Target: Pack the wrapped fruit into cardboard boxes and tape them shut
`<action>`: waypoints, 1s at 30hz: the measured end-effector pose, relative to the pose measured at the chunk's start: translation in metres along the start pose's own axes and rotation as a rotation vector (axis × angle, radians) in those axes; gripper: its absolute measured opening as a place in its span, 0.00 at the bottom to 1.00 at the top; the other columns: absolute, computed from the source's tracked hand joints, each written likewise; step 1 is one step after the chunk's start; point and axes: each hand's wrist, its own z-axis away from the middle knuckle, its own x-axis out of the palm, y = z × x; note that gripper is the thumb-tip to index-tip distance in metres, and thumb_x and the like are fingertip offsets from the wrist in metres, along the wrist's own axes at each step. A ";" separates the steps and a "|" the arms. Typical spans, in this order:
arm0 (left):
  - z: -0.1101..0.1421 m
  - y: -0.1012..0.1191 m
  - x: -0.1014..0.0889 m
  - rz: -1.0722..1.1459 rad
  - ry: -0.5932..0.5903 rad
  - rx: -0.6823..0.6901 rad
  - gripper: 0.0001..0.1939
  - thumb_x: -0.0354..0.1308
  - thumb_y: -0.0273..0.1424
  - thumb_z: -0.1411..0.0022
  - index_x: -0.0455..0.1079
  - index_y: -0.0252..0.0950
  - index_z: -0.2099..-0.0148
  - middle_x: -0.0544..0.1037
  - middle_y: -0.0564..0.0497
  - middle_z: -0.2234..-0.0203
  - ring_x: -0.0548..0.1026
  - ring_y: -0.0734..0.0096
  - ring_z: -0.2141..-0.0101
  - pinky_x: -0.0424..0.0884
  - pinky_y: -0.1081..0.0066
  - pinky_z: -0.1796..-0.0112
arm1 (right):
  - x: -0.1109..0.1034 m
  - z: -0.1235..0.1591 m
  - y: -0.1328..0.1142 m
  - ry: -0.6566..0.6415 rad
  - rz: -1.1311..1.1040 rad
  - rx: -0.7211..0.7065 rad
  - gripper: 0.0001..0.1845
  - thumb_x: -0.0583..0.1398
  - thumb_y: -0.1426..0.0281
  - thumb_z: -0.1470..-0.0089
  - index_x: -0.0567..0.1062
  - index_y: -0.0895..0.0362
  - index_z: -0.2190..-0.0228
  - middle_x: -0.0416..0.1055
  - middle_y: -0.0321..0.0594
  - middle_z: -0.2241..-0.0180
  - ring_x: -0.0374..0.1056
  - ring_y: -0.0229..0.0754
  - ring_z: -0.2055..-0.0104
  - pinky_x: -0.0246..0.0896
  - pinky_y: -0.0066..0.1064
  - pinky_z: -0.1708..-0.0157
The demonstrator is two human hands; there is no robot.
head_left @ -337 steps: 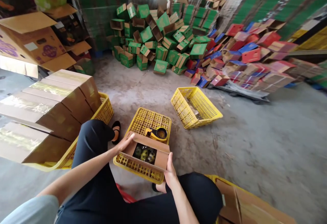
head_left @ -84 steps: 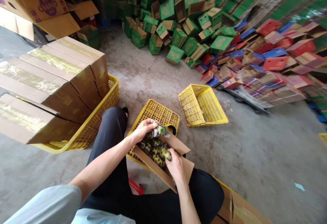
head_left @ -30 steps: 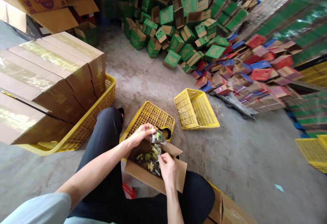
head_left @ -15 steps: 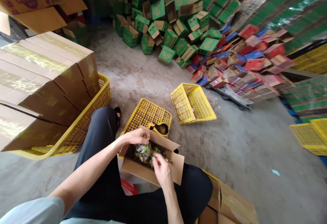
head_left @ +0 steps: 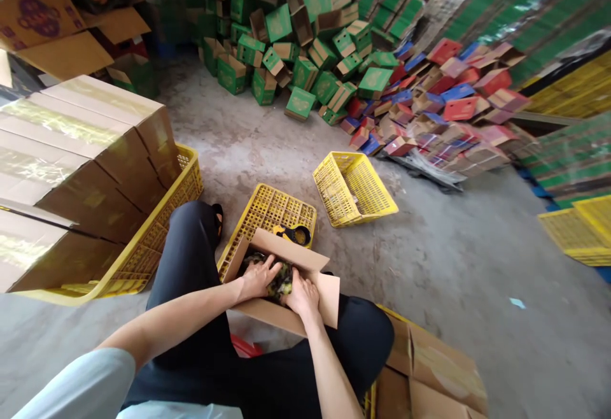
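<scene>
An open cardboard box (head_left: pixel 272 318) sits tilted between my knees, its flaps standing up and out. Inside lies dark green, leafy-looking stuff (head_left: pixel 281 281), partly under shiny clear plastic; its exact kind is too small to tell. My left hand (head_left: pixel 259 277) rests palm down on the contents, fingers spread. On the right side of the box, my right hand (head_left: pixel 301 293) presses down on the same contents, fingers apart and their tips partly hidden. Just beyond the box, a yellow and black tape dispenser (head_left: pixel 293 234) lies on an upturned yellow crate (head_left: pixel 267 205).
Taped cartons (head_left: pixel 86 164) fill a large yellow crate (head_left: pixel 143 260) at my left. Another yellow crate (head_left: pixel 356 190) stands ahead on the concrete floor. Flattened-looking cartons (head_left: pixel 439 368) lie by my right knee. Heaps of green boxes (head_left: pixel 300 100) and red-and-blue boxes (head_left: pixel 458 110) spread behind.
Both hands have gone from pinching at the plastic to lying spread on the contents, lower in the box. The view has shifted slightly.
</scene>
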 end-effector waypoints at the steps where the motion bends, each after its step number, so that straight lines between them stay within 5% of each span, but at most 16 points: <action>1: -0.001 -0.003 -0.001 0.005 0.007 0.008 0.47 0.73 0.28 0.54 0.61 0.44 0.32 0.61 0.34 0.34 0.80 0.37 0.49 0.73 0.47 0.49 | -0.001 0.002 0.002 0.025 -0.017 0.002 0.44 0.67 0.70 0.49 0.63 0.59 0.33 0.77 0.56 0.43 0.70 0.57 0.39 0.62 0.40 0.44; 8: 0.001 -0.030 -0.026 0.164 0.084 0.055 0.23 0.67 0.30 0.46 0.75 0.43 0.47 0.79 0.44 0.50 0.79 0.48 0.50 0.71 0.59 0.48 | -0.027 0.028 0.034 0.256 -0.349 0.182 0.29 0.60 0.64 0.43 0.71 0.47 0.39 0.82 0.46 0.52 0.78 0.54 0.51 0.69 0.38 0.57; 15: 0.021 -0.026 -0.039 0.281 0.184 0.081 0.10 0.65 0.29 0.48 0.80 0.41 0.61 0.84 0.47 0.61 0.81 0.52 0.57 0.71 0.66 0.54 | -0.018 0.028 0.070 0.373 -0.679 0.108 0.27 0.63 0.62 0.46 0.76 0.50 0.44 0.80 0.46 0.50 0.77 0.56 0.47 0.71 0.47 0.48; 21: 0.029 -0.016 -0.050 0.128 0.174 -0.023 0.10 0.64 0.32 0.44 0.80 0.41 0.58 0.84 0.43 0.60 0.81 0.47 0.55 0.70 0.61 0.52 | -0.006 0.023 0.053 0.298 -0.716 0.041 0.32 0.65 0.55 0.42 0.74 0.54 0.40 0.79 0.49 0.44 0.76 0.55 0.43 0.70 0.43 0.43; 26: 0.031 -0.005 -0.048 -0.101 0.174 -0.104 0.17 0.62 0.46 0.35 0.80 0.37 0.57 0.82 0.36 0.61 0.79 0.41 0.54 0.67 0.51 0.47 | -0.009 0.020 0.062 0.110 -0.734 -0.016 0.27 0.51 0.52 0.30 0.80 0.53 0.47 0.84 0.45 0.54 0.82 0.48 0.60 0.75 0.36 0.58; 30: 0.024 0.007 -0.034 -0.173 0.183 0.029 0.17 0.66 0.40 0.38 0.79 0.38 0.50 0.77 0.36 0.47 0.72 0.40 0.43 0.63 0.48 0.41 | -0.006 0.003 0.054 0.078 -0.575 -0.002 0.27 0.59 0.57 0.34 0.74 0.56 0.39 0.74 0.53 0.40 0.70 0.53 0.36 0.64 0.40 0.39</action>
